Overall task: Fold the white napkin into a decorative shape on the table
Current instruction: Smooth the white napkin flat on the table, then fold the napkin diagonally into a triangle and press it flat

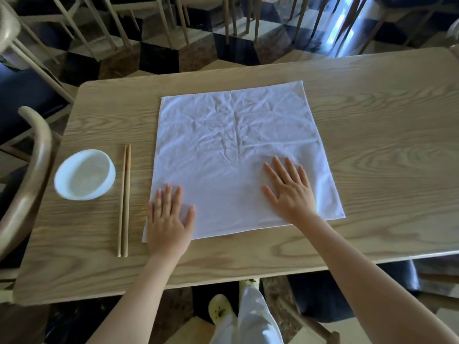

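Observation:
A white napkin (231, 145) lies spread flat as a wrinkled square on the wooden table (372, 125). My left hand (170, 217) rests palm down on its near left corner, fingers spread and pointing away from me. On the near right part of the cloth, my right hand (289, 192) presses flat with its fingers apart. Neither hand grips the fabric.
A pair of wooden chopsticks (124, 199) lies left of the napkin, pointing away from me. A white bowl (85, 175) stands further left near the table's edge. A curved chair back (32, 170) is at the left, and more chairs stand beyond the table.

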Tool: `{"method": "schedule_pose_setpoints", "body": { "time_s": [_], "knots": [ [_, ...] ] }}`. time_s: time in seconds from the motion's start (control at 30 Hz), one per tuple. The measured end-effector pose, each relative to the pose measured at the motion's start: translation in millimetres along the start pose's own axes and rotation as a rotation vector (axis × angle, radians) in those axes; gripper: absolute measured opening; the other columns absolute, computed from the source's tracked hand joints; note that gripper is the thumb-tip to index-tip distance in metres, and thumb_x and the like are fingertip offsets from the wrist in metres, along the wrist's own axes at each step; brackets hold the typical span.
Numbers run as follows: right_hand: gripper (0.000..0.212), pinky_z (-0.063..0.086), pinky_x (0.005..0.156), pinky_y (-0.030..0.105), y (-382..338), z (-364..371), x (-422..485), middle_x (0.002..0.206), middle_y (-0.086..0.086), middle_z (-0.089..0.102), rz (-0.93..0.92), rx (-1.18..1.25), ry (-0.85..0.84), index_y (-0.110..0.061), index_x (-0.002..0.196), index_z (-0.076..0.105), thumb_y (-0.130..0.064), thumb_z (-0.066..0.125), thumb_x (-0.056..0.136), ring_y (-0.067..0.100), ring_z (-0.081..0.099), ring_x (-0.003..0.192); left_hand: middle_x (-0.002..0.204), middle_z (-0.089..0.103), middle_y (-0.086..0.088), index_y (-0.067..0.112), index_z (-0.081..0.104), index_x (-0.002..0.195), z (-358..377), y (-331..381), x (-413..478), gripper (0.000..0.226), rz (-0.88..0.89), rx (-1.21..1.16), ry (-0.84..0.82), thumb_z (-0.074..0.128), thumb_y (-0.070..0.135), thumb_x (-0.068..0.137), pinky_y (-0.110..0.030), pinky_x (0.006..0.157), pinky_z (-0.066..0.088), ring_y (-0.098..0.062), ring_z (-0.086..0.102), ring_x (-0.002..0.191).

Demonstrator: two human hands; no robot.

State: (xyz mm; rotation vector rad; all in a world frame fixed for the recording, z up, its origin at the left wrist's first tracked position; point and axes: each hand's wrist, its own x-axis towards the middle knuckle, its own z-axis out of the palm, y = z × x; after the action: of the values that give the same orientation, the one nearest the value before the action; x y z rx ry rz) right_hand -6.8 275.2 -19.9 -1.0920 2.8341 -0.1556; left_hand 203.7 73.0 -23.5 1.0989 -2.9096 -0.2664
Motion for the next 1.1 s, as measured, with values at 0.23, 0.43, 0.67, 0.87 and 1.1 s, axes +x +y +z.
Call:
{"method": "schedule_pose_setpoints", "body": {
  "time_s": [0.23, 0.43, 0.67, 0.87, 1.1],
  "knots": [
    [0.062, -0.004, 0.117, 0.033, 43.3, -14.8, -17.6, 0.156, -0.009, 0.006, -0.14, -0.033, -0.072, -0.033, 0.147, 0.013, -0.056, 0.01, 0.09, 0.011, 0.004, 0.145, 0.155, 0.005, -0.002, 0.019, 0.011, 0.147, -7.4, -16.7, -12.2, 0.069, 0.044, 0.031, -0.031, 0.011, 0.056, 0.088, -0.026, 0.112, -0.016, -0.017, 0.002, 0.143],
    [0.069, -0.009, 0.116, 0.029, 87.2, -23.7, -44.2, 0.157, -0.006, 0.005, -0.17, -0.079, -0.15, -0.026, 0.147, 0.003, -0.06, -0.008, 0.089, 0.011, 0.003, 0.144, 0.155, -0.006, 0.001, 0.02, 0.0, 0.147, -5.5, -19.1, -10.9, 0.074, 0.049, 0.029, -0.067, 0.002, 0.059, 0.084, -0.03, 0.113, -0.016, -0.015, -0.008, 0.143],
    [0.07, 0.017, 0.117, 0.04, 98.6, -46.4, -70.6, 0.151, 0.007, 0.032, -0.261, -0.216, -0.174, -0.009, 0.142, 0.035, -0.056, 0.024, 0.091, 0.022, 0.032, 0.139, 0.155, -0.012, -0.008, 0.017, -0.005, 0.147, -19.2, 9.3, -12.6, 0.061, 0.067, 0.06, -0.171, 0.008, 0.047, 0.096, -0.042, 0.116, -0.007, -0.022, -0.013, 0.143],
    [0.037, 0.056, 0.079, 0.035, 84.8, -51.4, -68.1, 0.103, 0.014, 0.069, -0.412, -0.3, -0.006, -0.005, 0.092, 0.068, -0.011, 0.078, 0.058, 0.028, 0.068, 0.09, 0.153, 0.024, -0.01, 0.016, 0.027, 0.144, -23.1, 111.2, -31.7, 0.069, 0.651, -0.151, -0.302, 0.008, 0.057, 0.092, -0.048, 0.114, 0.021, -0.027, 0.014, 0.142],
    [0.024, 0.044, 0.077, 0.037, 35.6, -96.5, -15.3, 0.106, 0.014, 0.066, -0.082, -0.084, -0.18, -0.008, 0.107, 0.056, -0.009, 0.043, 0.087, 0.035, 0.062, 0.097, 0.117, 0.06, -0.008, 0.011, 0.046, 0.126, -23.4, 161.5, -32.1, 0.055, 0.488, -0.274, -0.226, 0.056, 0.045, 0.084, -0.041, 0.091, 0.036, -0.03, 0.051, 0.111]
  ]
}}
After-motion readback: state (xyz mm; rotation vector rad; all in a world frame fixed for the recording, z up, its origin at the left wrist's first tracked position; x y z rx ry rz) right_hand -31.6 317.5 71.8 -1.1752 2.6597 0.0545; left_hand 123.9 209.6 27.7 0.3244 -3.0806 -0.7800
